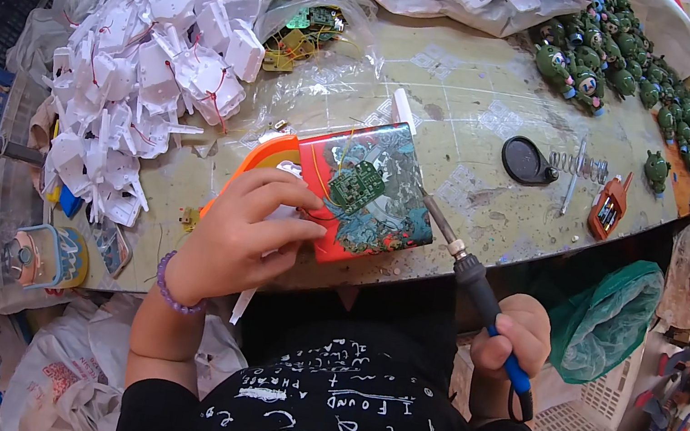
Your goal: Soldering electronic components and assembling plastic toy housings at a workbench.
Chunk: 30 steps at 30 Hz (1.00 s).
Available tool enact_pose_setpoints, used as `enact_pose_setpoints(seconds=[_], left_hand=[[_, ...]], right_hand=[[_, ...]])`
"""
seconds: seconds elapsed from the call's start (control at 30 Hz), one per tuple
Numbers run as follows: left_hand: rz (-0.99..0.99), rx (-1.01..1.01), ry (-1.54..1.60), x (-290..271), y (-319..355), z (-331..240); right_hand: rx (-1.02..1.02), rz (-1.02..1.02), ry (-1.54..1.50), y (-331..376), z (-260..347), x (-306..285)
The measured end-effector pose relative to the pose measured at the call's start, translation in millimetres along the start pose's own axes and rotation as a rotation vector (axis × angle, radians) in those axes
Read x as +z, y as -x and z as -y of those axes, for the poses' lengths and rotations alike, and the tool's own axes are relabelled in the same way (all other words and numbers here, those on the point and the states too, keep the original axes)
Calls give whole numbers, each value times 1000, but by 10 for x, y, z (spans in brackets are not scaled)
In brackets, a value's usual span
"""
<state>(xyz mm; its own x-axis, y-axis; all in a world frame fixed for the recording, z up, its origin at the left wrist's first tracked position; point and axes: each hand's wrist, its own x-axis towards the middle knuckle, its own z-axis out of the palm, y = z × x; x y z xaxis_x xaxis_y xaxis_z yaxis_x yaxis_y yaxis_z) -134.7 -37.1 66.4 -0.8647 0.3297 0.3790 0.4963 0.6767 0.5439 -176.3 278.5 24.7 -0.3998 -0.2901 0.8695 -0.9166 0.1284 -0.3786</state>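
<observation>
My right hand (514, 336) is wrapped round the blue-and-black handle of a soldering iron (476, 285). The iron's metal tip points up and left, close to the right edge of a box (405, 212) with a red side and a dark patterned top. On that box lies a small green circuit board (357, 186) with thin yellow wires at its left side. Over the box's left end, my left hand (250, 231) has its fingers curled round a white plastic part (283, 212), mostly hidden by the hand. An orange curved piece (258, 159) sits beside the box.
White plastic housings with red wires (159, 63) are heaped at the left. Wired circuit boards (302, 37) lie in clear plastic behind. Dark green figures (594, 61), a black round lid (528, 161), a spring (589, 168) and an orange tool case (609, 207) are at the right.
</observation>
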Motion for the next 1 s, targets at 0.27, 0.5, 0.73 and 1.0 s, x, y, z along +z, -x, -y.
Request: enact_pose_setpoints(seconds=[0.27,0.5,0.73,1.0], left_hand=[[-90,47,115,68,-1,134],[-111,-2,-77,182,-72,55],[-175,101,-101,260,-201,81],[-162,48,-78,295,-169,50]], right_hand=[[72,-93,-9,13,-38,150],[254,-204,-200,13,-41,296],[304,-204,-225,58,-17,293],[228,-122,-198,35,4,208]])
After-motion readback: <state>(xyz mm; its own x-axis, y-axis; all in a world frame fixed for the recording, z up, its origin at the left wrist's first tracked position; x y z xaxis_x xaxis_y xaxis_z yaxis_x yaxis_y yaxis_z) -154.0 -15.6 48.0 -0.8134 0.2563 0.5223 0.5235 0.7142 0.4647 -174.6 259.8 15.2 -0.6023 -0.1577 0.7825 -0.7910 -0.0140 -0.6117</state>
